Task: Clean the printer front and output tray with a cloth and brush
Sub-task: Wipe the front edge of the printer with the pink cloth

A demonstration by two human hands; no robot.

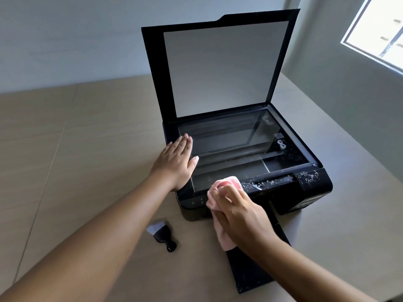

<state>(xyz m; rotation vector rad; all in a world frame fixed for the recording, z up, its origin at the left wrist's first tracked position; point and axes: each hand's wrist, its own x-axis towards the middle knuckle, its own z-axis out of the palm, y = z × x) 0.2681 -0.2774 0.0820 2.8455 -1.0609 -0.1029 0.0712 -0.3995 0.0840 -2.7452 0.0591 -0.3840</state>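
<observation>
A black printer (309, 192) stands on the table with its scanner lid (220, 66) raised upright and the glass bed exposed. White crumbs speckle its front top edge on the right. My left hand (176, 162) lies flat, fingers together, on the printer's left edge beside the glass. My right hand (242, 216) grips a pink cloth (224, 186) pressed against the front panel near the middle. The black output tray (250, 273) sticks out toward me under my right forearm. A small black brush (162, 235) with pale bristles lies on the table left of the tray.
The beige table (76, 160) spreads wide to the left and front. A grey wall stands behind the printer, and a window (379, 33) is at the upper right. The table's right edge runs close past the printer.
</observation>
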